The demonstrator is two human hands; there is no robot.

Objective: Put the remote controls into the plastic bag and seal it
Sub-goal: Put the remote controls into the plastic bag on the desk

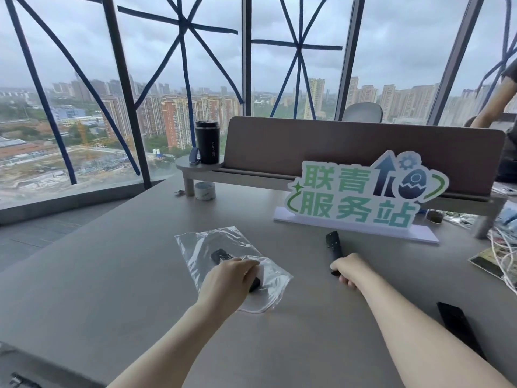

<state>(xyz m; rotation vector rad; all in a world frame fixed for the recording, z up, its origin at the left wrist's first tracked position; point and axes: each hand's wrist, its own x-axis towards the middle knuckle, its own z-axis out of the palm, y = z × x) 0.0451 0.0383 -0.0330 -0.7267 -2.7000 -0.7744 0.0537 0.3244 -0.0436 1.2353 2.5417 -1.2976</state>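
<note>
Landmark = plastic bag [223,264], flat on the table [112,289].

Nearest: 1 remote [458,329] right of the bag, near-side, untouched.

Left hand [228,278] on the bag, clamped on a black remote [254,284], partly hidden; inside or on top, can't tell.

Right hand [349,271] right of the bag, closed around another remote [334,247].

Seal not done; early stage.

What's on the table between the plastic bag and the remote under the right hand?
Nothing: the head view shows bare table between the plastic bag and that remote.
</note>
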